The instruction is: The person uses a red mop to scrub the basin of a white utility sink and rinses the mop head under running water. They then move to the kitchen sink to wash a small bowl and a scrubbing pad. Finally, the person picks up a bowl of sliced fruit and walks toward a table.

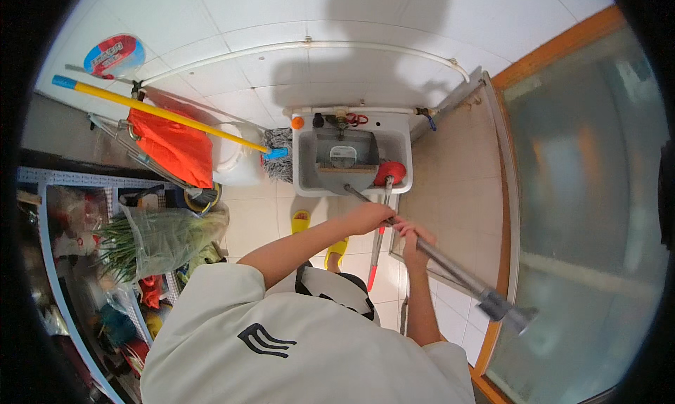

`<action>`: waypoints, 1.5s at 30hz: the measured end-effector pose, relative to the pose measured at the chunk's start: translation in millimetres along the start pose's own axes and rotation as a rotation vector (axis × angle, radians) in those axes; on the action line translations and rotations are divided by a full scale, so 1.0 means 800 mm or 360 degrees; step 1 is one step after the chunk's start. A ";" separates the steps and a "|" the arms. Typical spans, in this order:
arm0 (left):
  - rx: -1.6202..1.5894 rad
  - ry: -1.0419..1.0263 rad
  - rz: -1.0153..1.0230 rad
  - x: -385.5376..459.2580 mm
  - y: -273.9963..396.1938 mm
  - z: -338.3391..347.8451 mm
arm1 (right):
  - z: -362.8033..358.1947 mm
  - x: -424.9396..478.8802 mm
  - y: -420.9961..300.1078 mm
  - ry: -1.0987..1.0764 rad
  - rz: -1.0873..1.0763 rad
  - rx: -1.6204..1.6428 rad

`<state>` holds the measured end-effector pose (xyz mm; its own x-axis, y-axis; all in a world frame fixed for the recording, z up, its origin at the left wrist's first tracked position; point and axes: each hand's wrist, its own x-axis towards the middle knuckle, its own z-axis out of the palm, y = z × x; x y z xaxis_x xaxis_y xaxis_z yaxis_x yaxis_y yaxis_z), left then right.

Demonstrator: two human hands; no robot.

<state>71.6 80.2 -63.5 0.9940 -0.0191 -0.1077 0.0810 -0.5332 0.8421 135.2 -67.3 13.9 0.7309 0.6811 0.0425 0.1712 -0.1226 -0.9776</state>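
Observation:
Both hands are closed around the grey pole of a dustpan (348, 178), whose pan rests in a white sink (297, 185). My left hand (370, 218) grips the pole nearer the pan. Just beyond it along the pole, my right hand (416, 240) holds on, and the pole's far end (506, 312) points toward the glass door. Inside the sink at the right sits a red plunger-like head (390, 173) with a metal handle that runs down past the sink's front edge. A faucet (341, 120) stands above the pan.
A grey mop head (277, 167) with a yellow pole (169, 115) leans left of the sink, beside a white bucket (234, 161) and an orange bag (171, 146). Shelves (105, 177) bear green onions (118, 243) at left. A framed glass door (580, 193) stands at right.

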 end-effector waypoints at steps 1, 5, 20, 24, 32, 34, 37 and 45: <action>0.0022 0.0043 -0.0018 0.003 0.004 -0.014 | 0.001 0.018 -0.010 -0.0042 0.0037 -0.0033; -0.0277 0.0296 0.0029 0.020 0.005 -0.055 | 0.016 0.098 -0.034 -0.0134 0.0087 0.0021; -0.0876 0.0891 -0.0132 0.045 -0.051 -0.123 | 0.129 0.277 -0.101 -0.0363 0.0439 -0.0355; -0.0838 0.0964 -0.0181 0.044 -0.060 -0.129 | 0.154 0.291 -0.112 -0.0389 0.0460 -0.0523; -0.0787 0.0971 -0.0239 0.049 -0.081 -0.134 | 0.178 0.304 -0.114 -0.0404 0.0465 -0.0633; -0.0816 0.0981 -0.0218 0.046 -0.080 -0.139 | 0.180 0.306 -0.112 -0.0414 0.0470 -0.0607; -0.0885 0.0921 -0.0240 0.043 -0.083 -0.143 | 0.181 0.308 -0.108 -0.0403 0.0461 -0.0633; -0.0728 0.0863 -0.0242 0.054 -0.088 -0.134 | 0.170 0.297 -0.100 -0.0242 0.0442 -0.0514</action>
<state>117.0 207.2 -70.6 0.8563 0.5124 -0.0643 0.1261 -0.0869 0.9882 205.1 202.5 74.0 0.6771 0.6859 -0.2665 0.1972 -0.5180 -0.8323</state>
